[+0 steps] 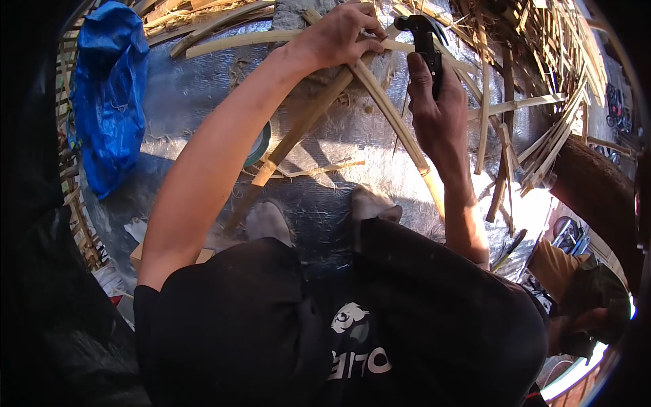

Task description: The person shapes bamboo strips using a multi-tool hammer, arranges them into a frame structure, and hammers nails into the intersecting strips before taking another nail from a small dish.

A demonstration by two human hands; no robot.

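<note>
In the head view my right hand point(437, 105) grips a black claw hammer point(426, 51) by its handle, with the head raised near the top of the view. My left hand point(342, 37) is closed in a pinch just left of the hammer head. What its fingertips hold is too small to make out. Beneath that hand, several bamboo strips meet: one split bamboo strip point(397, 122) slants down to the right, another bamboo strip point(305, 129) slants down to the left. A pale flat strip point(244, 42) runs leftward from under my left hand.
A blue plastic bag point(108, 95) lies at the left. Piled bamboo strips point(549, 54) and a thick log point(597, 183) stand at the right. A roll of tape point(259, 146) sits behind my left forearm. Another person point(576, 292) is at lower right. Silvery sheeting point(183, 102) covers the floor.
</note>
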